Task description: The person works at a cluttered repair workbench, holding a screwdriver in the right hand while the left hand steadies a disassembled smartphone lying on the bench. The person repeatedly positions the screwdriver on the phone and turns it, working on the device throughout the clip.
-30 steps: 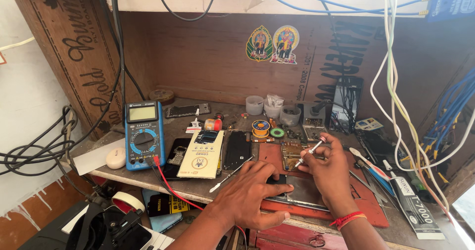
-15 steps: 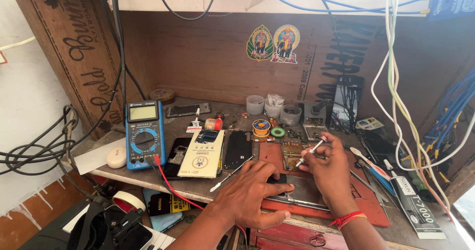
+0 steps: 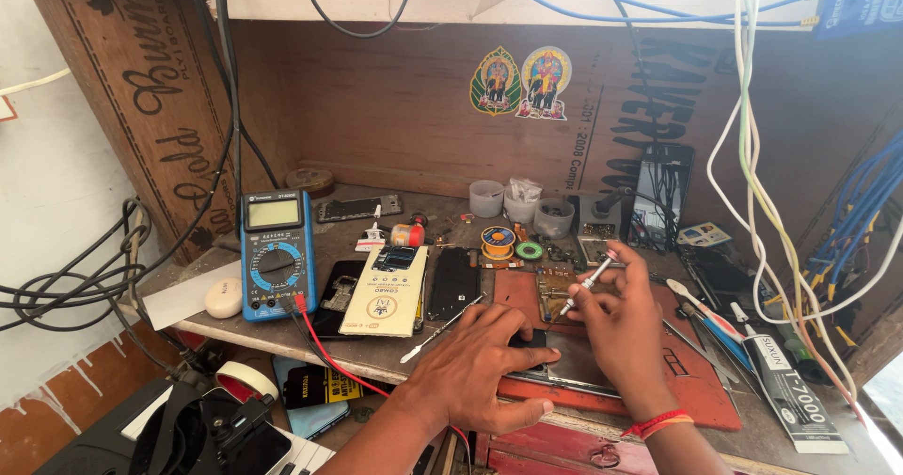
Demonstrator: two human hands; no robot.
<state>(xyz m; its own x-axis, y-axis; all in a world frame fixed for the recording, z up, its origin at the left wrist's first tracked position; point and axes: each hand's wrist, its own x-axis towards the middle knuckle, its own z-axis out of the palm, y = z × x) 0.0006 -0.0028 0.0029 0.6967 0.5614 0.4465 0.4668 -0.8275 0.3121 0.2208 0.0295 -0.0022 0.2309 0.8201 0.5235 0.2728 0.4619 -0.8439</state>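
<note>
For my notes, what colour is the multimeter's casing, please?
Blue, on the boxy plastic multimeter, head view.

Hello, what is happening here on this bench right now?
A person works at a cluttered bench on an opened phone. The left hand lies flat on the dark phone, which rests on a red mat. The right hand holds a thin screwdriver, its tip pointing down at a small circuit board. A blue multimeter stands to the left.
</note>
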